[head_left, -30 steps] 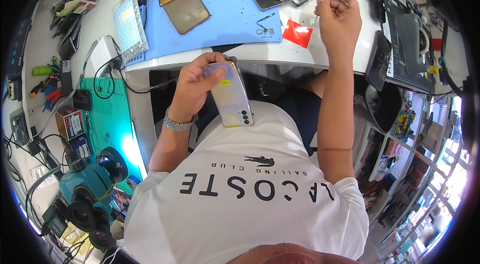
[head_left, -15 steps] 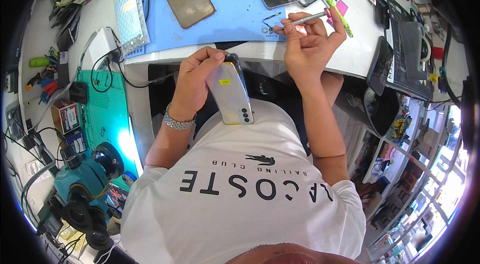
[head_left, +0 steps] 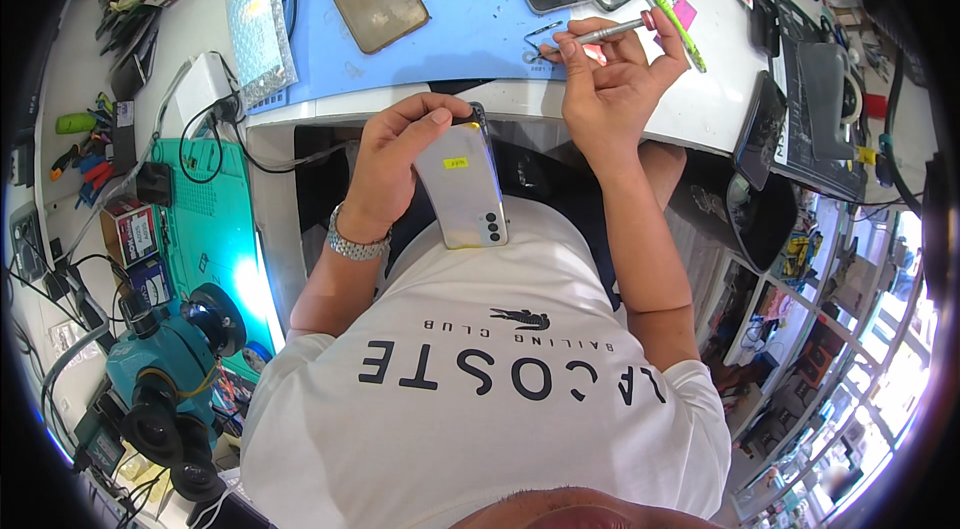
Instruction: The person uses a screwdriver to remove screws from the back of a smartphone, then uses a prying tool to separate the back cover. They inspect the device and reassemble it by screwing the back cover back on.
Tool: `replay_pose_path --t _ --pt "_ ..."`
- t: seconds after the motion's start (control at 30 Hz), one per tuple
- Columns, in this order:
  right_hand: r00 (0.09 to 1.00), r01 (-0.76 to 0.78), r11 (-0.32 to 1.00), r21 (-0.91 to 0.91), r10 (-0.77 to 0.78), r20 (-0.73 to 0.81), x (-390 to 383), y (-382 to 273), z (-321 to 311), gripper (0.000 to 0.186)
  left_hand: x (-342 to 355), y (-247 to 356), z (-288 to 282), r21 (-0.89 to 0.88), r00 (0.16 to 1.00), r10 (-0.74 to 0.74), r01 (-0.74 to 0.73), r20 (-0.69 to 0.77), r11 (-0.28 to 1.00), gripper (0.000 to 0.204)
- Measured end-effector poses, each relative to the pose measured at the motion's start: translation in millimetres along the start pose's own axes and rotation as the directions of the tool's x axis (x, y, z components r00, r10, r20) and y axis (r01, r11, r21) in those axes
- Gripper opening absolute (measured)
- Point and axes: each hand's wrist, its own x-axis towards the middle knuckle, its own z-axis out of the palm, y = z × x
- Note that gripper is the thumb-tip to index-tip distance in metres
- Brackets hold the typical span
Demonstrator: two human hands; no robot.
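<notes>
At the near left stands a teal microscope (head_left: 150, 366) with rounded black eyepieces (head_left: 152, 429); farther off, a crinkled bubble-wrap pouch (head_left: 260, 39) and a translucent brown phone case (head_left: 378, 4) lie on a blue mat (head_left: 465, 39) on the white desk (head_left: 690, 111). Nearer, before the desk's edge, the left hand (head_left: 388, 164) has its grip closed on the far end of a smooth silvery phone (head_left: 468, 197). To the right, the right hand (head_left: 610, 104) has a half-curled grip pinching a slim metal tool (head_left: 612, 31) with a red end.

A glossy white workbench (head_left: 705, 114) spans the far side. On the right, pale-framed shelves (head_left: 778, 281) hold crowded goods, with bright white light (head_left: 915, 329) flaring behind; a bluish-white glow (head_left: 252, 291) shines on the left.
</notes>
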Motion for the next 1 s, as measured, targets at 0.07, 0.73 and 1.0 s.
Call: replay_pose_path --t 0.07,0.73,1.0 --pt "1.0 -0.002 1.0 0.008 0.002 0.004 -0.4 -1.1 0.7 0.075 -0.5 2.0 0.9 -0.017 1.0 -0.014 0.014 0.006 1.0 0.029" --pt "0.999 0.027 0.998 -0.059 -0.025 0.02 -1.7 1.3 0.0 0.074 2.7 -0.3 -0.9 -0.034 1.0 0.016 -0.016 0.007 0.999 0.03" --pt "1.0 0.028 0.999 -0.04 -0.027 0.014 -1.2 3.0 2.2 0.074 3.3 0.9 0.1 -0.026 1.0 0.016 -0.016 0.004 1.0 0.03"
